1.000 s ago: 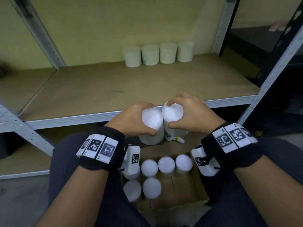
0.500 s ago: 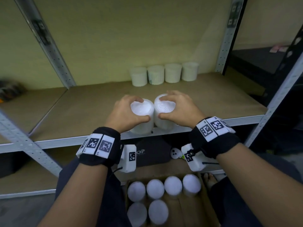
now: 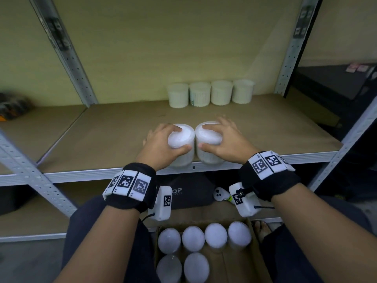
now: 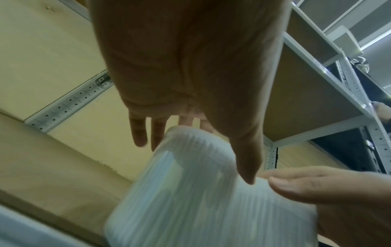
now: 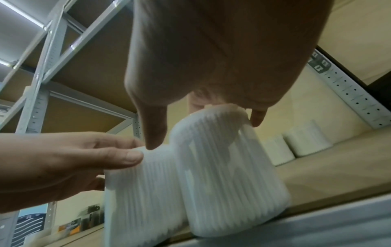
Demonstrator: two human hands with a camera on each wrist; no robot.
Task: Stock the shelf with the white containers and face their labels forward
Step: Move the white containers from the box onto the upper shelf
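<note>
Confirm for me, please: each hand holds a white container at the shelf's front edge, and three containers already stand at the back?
Not quite: the head view shows four containers at the back of the shelf, not three. The left hand and right hand do each hold one at the front edge.

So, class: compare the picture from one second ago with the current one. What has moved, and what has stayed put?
Both hands carried a white container each up from above the cardboard box to the front edge of the shelf. The left hand still grips the left container, the right hand the right container. Unchanged: four containers in the back row and six in the box.
</note>
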